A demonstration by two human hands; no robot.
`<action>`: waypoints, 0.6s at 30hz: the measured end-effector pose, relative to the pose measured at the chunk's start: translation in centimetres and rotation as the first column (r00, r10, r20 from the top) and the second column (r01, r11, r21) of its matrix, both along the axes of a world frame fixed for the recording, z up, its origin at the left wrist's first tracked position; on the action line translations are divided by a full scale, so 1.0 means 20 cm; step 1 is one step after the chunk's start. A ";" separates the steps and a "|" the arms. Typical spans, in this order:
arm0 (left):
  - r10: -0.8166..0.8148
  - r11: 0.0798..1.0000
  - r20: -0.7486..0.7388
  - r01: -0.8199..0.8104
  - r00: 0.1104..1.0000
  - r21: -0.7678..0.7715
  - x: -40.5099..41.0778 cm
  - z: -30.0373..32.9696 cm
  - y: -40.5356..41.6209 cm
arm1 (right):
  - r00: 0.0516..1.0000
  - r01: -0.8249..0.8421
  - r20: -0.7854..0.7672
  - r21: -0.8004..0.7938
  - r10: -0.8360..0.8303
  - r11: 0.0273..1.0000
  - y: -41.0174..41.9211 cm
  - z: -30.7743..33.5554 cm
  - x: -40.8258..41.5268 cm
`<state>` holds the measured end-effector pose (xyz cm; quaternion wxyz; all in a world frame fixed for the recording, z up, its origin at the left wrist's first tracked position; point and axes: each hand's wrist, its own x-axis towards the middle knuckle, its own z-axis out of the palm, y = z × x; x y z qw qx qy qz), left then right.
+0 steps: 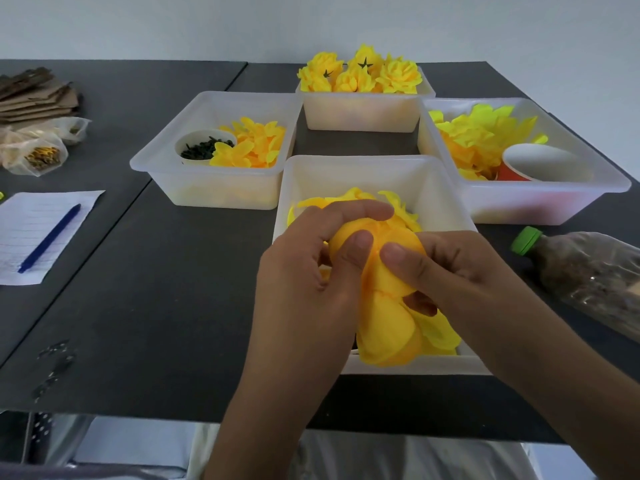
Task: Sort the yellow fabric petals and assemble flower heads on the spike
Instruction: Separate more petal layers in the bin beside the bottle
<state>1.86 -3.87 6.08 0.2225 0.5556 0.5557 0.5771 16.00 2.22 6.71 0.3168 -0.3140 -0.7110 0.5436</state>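
Note:
Both my hands hold a bundle of yellow fabric petals (384, 320) above the near white bin (349, 174). My left hand (311, 271) grips the bundle's top from the left, fingers curled over it and thumb pressed on its front. My right hand (450, 275) pinches the same bundle from the right, thumb tip beside the left thumb. More loose petals (398, 202) lie in the near bin behind my hands. Any spike is hidden inside the bundle. Finished flower heads (360, 72) fill the far bin (360, 112).
The left bin (207, 188) holds orange-yellow petals (256, 143) and a cup of dark green pieces (204, 148). The right bin (540, 202) holds bright petals (481, 133) and a red paper cup (536, 164). A green-capped bottle (581, 268) lies right; paper and pen (50, 237) left.

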 end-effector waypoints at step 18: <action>0.240 0.964 0.121 -0.251 0.963 0.088 -0.02 -0.03 0.06 | 0.995 -0.064 0.069 -0.167 0.076 0.984 0.01 -0.03 0.00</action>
